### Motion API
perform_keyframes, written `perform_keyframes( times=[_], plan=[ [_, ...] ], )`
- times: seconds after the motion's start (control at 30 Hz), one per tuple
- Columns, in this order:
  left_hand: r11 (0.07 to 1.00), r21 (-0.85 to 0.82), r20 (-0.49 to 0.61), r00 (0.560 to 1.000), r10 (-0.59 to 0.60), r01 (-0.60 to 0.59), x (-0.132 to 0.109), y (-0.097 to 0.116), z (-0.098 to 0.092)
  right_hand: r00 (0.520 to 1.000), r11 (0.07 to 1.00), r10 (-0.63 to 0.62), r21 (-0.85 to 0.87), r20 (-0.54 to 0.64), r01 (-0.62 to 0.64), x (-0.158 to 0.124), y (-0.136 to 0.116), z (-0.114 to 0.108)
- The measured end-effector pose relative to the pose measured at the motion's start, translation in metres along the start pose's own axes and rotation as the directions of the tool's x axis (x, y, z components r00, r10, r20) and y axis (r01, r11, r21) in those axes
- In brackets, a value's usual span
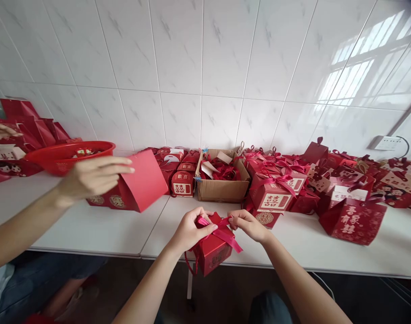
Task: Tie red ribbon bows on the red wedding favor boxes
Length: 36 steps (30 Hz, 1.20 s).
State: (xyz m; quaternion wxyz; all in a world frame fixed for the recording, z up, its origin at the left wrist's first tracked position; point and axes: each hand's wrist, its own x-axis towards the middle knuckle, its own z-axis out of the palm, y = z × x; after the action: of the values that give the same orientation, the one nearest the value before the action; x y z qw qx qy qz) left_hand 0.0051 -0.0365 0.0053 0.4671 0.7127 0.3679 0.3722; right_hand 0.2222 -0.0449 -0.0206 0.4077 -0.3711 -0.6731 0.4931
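A small red gift box (214,254) sits at the front edge of the white table, with a twisted red cord hanging at its left side. Across its top runs a bright pink-red ribbon (225,234), looped and crossed in the middle. My left hand (193,229) pinches the ribbon's loop on the left, its thumb pointing at the crossing. On the other side my right hand (249,225) pinches the ribbon between thumb and fingers. Whether the ribbon is knotted beneath the fingers is hidden.
Behind the box stands an open carton (222,190) holding ribbons. Finished-looking red boxes (276,193) are stacked to its right, more bags (357,220) beyond. At left, another person's hand (93,177) is at a red box (146,180), near a red basin (53,155).
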Motion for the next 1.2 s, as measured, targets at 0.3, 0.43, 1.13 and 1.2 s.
perform_keyframes(
  times=[0.3,0.43,1.13,1.2],
  plan=[
    [0.998,0.051,0.005,1.0,0.029,-0.03,0.0,-0.004,0.0,1.0,0.997,-0.023,-0.08,-0.004,0.023,-0.006,0.0,-0.002],
    [0.998,0.048,0.017,0.999,0.047,-0.048,0.0,-0.002,0.0,1.0,0.995,-0.005,-0.104,0.006,0.006,-0.009,-0.005,-0.006],
    [0.974,-0.228,0.056,0.998,0.017,-0.004,0.013,0.002,-0.006,0.957,0.739,-0.276,-0.618,0.085,0.268,0.015,-0.045,0.027],
    [0.981,-0.192,0.055,0.998,0.023,-0.012,0.016,0.003,-0.008,0.956,0.733,-0.269,-0.62,0.114,0.28,0.016,-0.047,0.027]
  ],
)
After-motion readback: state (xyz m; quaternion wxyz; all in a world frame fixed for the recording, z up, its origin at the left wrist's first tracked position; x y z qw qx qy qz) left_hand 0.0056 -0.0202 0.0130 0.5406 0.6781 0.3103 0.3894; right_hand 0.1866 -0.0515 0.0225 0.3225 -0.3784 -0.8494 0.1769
